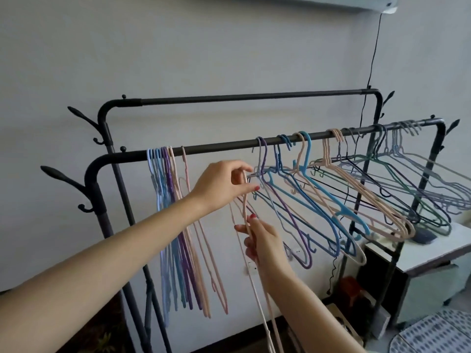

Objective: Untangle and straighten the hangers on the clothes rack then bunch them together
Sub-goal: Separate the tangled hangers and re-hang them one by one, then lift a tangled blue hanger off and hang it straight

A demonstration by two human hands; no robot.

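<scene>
Pale wall (178, 59), black rack (229, 146), white cabinet (433, 250), no legible writing, left hand (224, 184) and right hand (262, 240) pinching pink hanger (245, 200).

Black double-rail clothes rack (229, 146) hung with hangers

On the front rail a straightened bunch of hangers (169, 225), blue, purple and pink, hangs close together at the left end. A tangled spread of hangers (356, 189) in blue, purple, pink, green and grey runs slanted along the middle and right. The rear rail (254, 97) stands higher.
</scene>
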